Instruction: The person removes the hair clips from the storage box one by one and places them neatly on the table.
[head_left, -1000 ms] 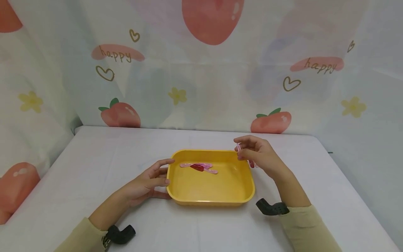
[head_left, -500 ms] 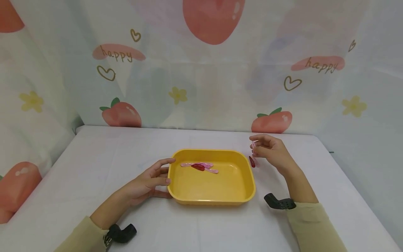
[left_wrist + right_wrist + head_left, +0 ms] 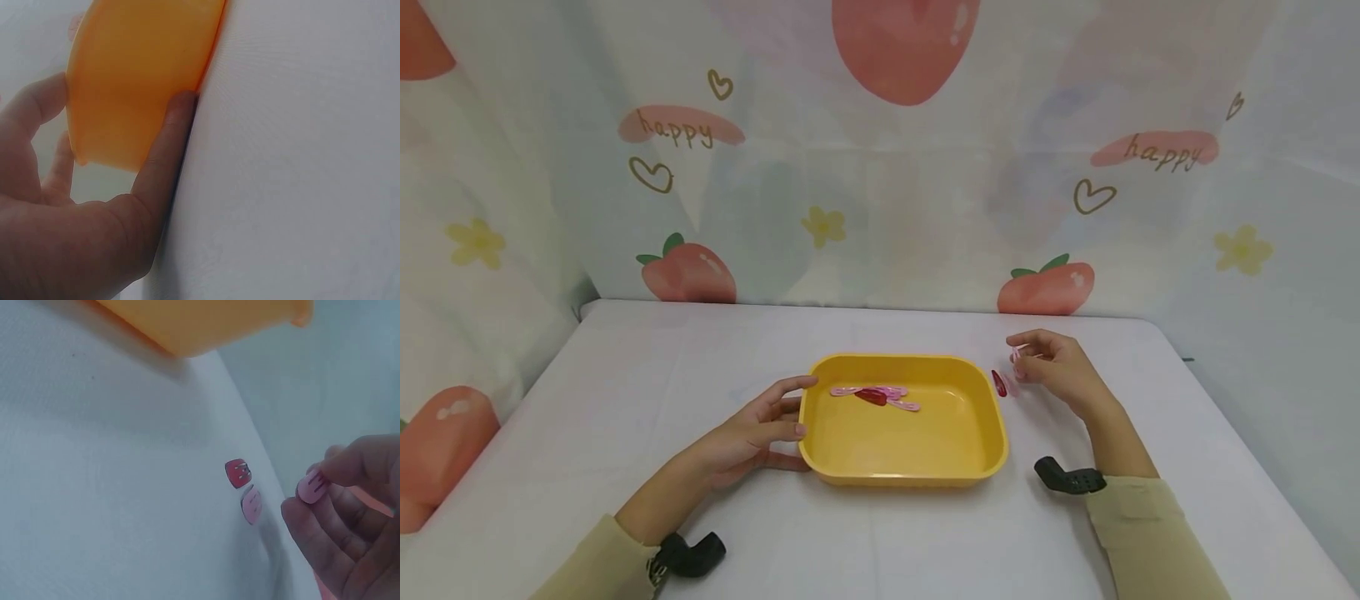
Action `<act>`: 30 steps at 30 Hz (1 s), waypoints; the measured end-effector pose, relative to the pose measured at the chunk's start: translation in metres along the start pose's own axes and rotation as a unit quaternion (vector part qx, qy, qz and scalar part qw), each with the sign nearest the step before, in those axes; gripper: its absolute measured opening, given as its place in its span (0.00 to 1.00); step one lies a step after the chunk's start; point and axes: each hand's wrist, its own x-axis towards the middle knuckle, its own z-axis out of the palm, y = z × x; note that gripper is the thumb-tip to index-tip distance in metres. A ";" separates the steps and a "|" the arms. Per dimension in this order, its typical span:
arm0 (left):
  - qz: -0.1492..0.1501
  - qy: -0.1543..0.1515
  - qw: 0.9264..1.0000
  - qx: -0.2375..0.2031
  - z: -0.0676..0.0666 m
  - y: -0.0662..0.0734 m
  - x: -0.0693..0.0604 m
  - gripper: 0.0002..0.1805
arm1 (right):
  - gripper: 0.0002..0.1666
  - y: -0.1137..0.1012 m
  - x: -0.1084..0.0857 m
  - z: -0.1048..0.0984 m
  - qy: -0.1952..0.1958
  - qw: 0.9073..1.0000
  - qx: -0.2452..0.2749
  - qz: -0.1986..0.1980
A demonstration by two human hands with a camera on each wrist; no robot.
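Observation:
A yellow tray (image 3: 902,454) stands on the table, with a red snap hair clip (image 3: 871,397) and several pink ones (image 3: 904,407) piled inside near its back. My left hand (image 3: 737,437) rests against the tray's left end, fingers spread over the outer wall and rim. Right of the tray, my right hand (image 3: 1063,371) pinches a pink hair clip (image 3: 311,486) between thumb and fingers, just above the table. Beside that hand, a second red hair clip (image 3: 237,473) lies on the cloth, touching or nearly touching another pink clip (image 3: 252,505).
A white cloth (image 3: 700,342) covers the table. Behind it hangs a printed curtain (image 3: 910,217) with fruit, flowers and lettering. A black camera mount is on each wrist, the left one (image 3: 688,556) low over the table in front of the tray.
My right hand has moved right, away from the tray's back right corner, then slightly lower, still pinching the pink clip. The red clip on the table is uncovered. The left hand stays put.

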 end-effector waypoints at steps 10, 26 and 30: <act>-0.002 0.008 1.000 0.001 0.000 0.000 0.000 0.37 | 0.21 0.011 0.002 0.002 -0.019 0.998 -0.042 0.033; 0.004 -0.006 1.000 0.002 0.000 0.001 -0.001 0.37 | 0.21 0.008 0.003 0.004 -0.025 0.990 -0.132 0.047; 0.002 -0.004 1.000 0.002 0.000 0.001 -0.002 0.37 | 0.21 0.008 0.002 0.004 -0.023 0.989 -0.140 0.044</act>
